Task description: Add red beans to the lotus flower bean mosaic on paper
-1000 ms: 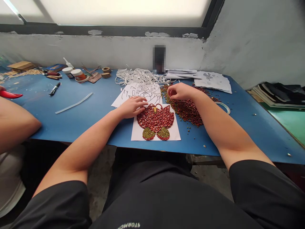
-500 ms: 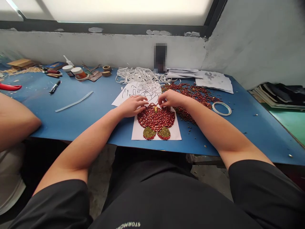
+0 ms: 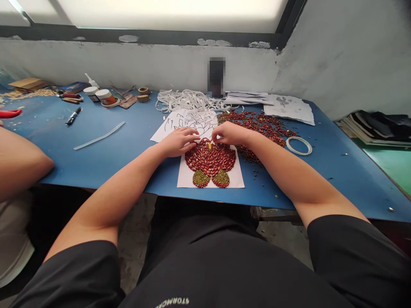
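Observation:
A flower picture made of red beans (image 3: 210,161), with two leaves of green beans (image 3: 201,178), covers much of a white paper sheet (image 3: 185,179) in front of me. A small yellow patch (image 3: 209,146) marks the flower's upper middle. My left hand (image 3: 180,142) rests at the upper left of the picture, fingers stretched out and touching its edge. Over the upper right edge, my right hand (image 3: 228,133) has its fingers bent and pinched together. Whatever lies between those fingertips is too small to make out. Beyond both hands lies paper with a black line drawing (image 3: 189,122).
Loose red and green beans (image 3: 253,124) spread behind my right forearm. A tape roll (image 3: 298,146) lies to their right. White paper strips (image 3: 186,100) and paper sheets (image 3: 289,109) lie at the back. Jars (image 3: 105,97), a marker (image 3: 73,116) and another person's arm (image 3: 22,160) are at left.
My hands stay almost in place over the picture, with the right fingers shifting very slightly. At far left, the red-handled item and the other person's arm have moved a little left.

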The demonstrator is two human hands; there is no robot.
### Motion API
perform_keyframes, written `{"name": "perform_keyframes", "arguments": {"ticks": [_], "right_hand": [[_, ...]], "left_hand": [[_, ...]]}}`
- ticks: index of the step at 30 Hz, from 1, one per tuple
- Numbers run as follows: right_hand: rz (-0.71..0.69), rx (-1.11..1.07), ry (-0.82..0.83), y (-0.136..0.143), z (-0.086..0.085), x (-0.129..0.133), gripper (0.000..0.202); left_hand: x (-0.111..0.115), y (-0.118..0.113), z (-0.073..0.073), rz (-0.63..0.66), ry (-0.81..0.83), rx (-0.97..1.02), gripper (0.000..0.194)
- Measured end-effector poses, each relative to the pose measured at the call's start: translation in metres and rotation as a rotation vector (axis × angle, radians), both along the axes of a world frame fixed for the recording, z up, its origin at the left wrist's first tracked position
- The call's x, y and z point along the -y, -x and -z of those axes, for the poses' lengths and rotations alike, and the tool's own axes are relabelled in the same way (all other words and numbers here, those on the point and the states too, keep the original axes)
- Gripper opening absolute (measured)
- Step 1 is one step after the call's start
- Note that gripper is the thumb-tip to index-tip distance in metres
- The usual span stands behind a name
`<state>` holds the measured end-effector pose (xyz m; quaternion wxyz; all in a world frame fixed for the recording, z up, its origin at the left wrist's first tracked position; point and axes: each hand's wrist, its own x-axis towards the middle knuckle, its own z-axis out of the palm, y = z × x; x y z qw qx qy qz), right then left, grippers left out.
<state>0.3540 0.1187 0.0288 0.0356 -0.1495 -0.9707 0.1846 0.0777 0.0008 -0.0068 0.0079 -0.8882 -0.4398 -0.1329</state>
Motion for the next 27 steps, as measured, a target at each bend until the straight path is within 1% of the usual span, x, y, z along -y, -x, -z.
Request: {"name": "perform_keyframes", "arguments": {"ticks": [2,7,11,18,27], "right_hand": [[0.001,0.004,0.01,-0.001,-0.002,0.001,0.016],[0.101,-0.013,0.061,-0.001,-0.004,0.003,0.01],[0.134,-0.045,0.08,-0.002,-0.007,0.006,0.009],[0.053,0.015,0.131,-0.003,-0.011,0.004,0.006],[0.033,0.052,0.066,0.0,-0.008,0.005,0.013]], "left_hand": [[0.001,0.0,0.0,0.0,0.001,0.0,0.041],[0.002,-0.003,-0.001,0.052,0.013,-0.035,0.041],[0.003,-0.005,0.0,0.071,0.022,-0.028,0.042],[0.004,-0.006,0.0,0.047,0.051,-0.02,0.042],[0.004,-0.006,-0.001,0.048,0.067,-0.025,0.043]]}}
